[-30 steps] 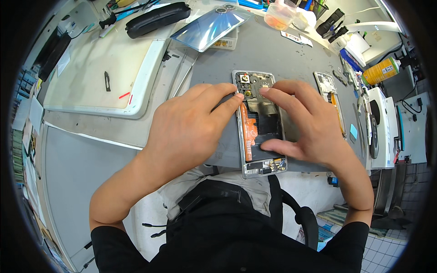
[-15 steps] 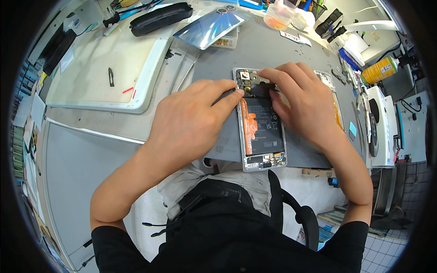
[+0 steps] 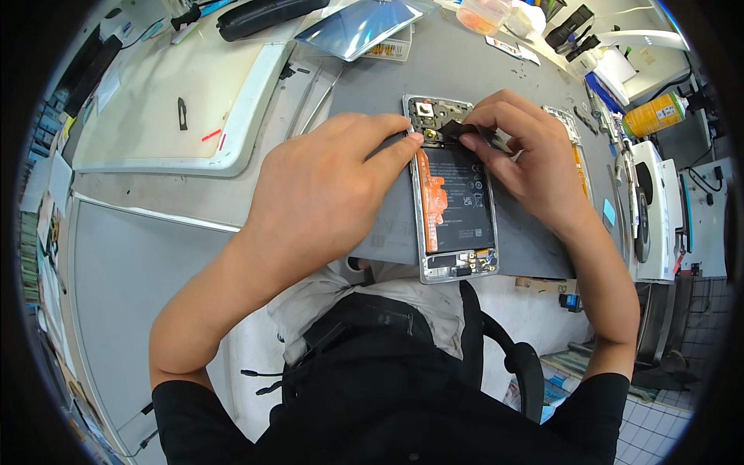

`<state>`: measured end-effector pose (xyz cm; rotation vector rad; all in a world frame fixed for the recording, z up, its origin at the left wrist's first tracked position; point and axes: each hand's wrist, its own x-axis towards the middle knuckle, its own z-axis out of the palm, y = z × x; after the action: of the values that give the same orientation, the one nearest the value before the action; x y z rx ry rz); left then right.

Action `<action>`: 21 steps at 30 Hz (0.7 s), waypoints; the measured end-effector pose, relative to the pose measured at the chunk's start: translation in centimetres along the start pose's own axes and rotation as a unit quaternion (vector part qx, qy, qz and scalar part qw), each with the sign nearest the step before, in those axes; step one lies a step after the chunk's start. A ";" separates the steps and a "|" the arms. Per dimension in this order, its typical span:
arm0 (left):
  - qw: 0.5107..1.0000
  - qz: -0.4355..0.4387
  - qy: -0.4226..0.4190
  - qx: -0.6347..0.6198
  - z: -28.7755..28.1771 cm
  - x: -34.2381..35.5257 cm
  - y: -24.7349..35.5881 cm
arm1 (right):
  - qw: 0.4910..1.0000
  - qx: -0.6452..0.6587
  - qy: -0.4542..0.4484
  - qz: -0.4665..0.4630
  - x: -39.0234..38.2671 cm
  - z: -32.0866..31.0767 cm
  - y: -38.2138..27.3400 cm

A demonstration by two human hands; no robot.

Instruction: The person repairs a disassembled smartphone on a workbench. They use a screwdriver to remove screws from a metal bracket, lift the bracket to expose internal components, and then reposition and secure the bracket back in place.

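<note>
An opened smartphone [image 3: 457,260] lies on the grey mat, its inside facing up. It shows a black battery [image 3: 463,198], an orange tab strip [image 3: 434,201] on the battery's left, and boards with camera parts at the far end. My left hand [image 3: 322,178] pinches the phone's far left edge between thumb and forefinger. Over the upper right of the phone, my right hand [image 3: 535,159] has thumb and fingers closed on a thin black sheet [image 3: 457,128]. The sheet is bent upward at the far board; whether it is still attached there cannot be told.
A glossy blue phone back cover [image 3: 360,31] rests on a clear box [image 3: 391,48] at the back. To the left is a white-rimmed pad [image 3: 167,101] with a small blade on it. Another phone frame [image 3: 570,128], tools and a yellow can [image 3: 653,116] are on the right.
My right fingers have gone from lying on the far board to pinching the black sheet, which is now lifted and bent. The left hand keeps its hold. The whole view has shifted slightly.
</note>
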<state>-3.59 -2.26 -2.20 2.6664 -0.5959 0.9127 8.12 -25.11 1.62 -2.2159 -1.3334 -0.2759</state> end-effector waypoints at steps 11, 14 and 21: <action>1.000 -0.011 -0.008 -0.008 -0.2 0.1 0.1 | 1.000 0.012 -0.001 -0.006 -0.1 0.0 0.1; 0.999 -0.038 -0.019 -0.014 -0.4 0.2 0.5 | 1.000 0.015 -0.002 -0.003 -0.1 0.0 0.1; 0.999 -0.037 -0.010 -0.025 -0.3 0.1 0.4 | 1.000 -0.013 0.020 -0.013 -0.1 -0.3 0.0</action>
<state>-3.86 -2.53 -1.85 2.6373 -0.5125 0.8408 8.12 -25.37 1.80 -2.2037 -1.3443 -0.3476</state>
